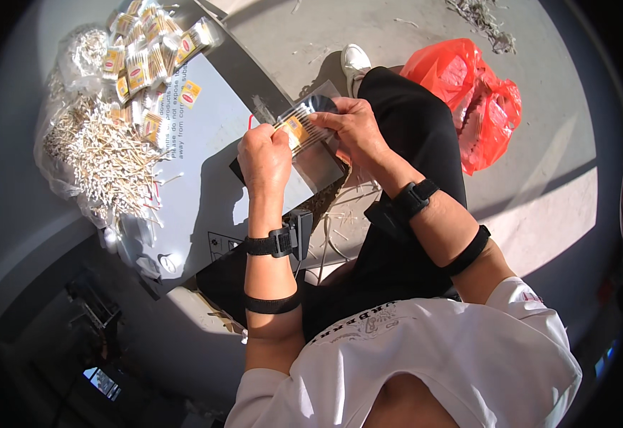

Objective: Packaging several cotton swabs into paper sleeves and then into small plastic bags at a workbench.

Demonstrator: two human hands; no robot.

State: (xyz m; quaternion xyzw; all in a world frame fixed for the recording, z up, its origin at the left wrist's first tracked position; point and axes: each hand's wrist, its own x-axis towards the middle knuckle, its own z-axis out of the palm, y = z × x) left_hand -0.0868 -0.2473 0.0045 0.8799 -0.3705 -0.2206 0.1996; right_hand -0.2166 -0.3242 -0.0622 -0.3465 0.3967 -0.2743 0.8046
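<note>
A clear plastic packet of cotton swabs with a yellow card (295, 128) is held up between my two hands, over the corner of the table. My left hand (263, 158) is closed at the packet's left end, its fingers curled and partly hidden. A thin red strip (250, 121) shows just beside those fingers. From the right, my right hand (358, 130) pinches the packet, thumb on top of the swabs. Beyond the packet, clear film and a dark round shape (323, 105) show beside my right fingers; I cannot tell what the round shape is.
On the table's left lies a large heap of loose cotton swabs (105, 153) in a clear bag. Several filled swab packets (144, 60) are piled behind it. A red plastic bag (493, 114) stands on the floor at right. My knee is close under the table corner.
</note>
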